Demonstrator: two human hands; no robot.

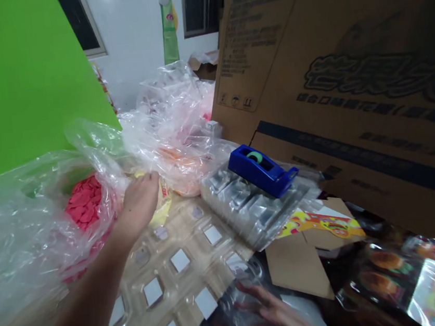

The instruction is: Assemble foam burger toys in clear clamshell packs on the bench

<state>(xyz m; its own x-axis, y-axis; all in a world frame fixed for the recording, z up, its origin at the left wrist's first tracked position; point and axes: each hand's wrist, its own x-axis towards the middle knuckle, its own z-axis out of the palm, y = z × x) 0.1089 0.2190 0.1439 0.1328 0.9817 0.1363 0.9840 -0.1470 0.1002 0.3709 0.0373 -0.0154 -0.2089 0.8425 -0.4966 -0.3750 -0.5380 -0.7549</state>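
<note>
Two hands in view, both mine. Left hand [139, 203] is out fwd, arm angled from the near-left corner, fingers together & curled down at a clear plastic bag [93, 145]; tips hidden, so can't tell if they're clamped on it. Right hand [273, 311] is low at the near edge, blurred & cut off by the frame, fingers apart above dark clutter, just beside a clear blister tray [175, 277] w/ square pockets. Red flat pieces [84, 201] sit in the bag, hard to make out thru the film. To the right, blue tape dispenser [261, 171] on a stack of clear trays [254, 206], big cardboard box [347, 64] cut off at far right
</note>
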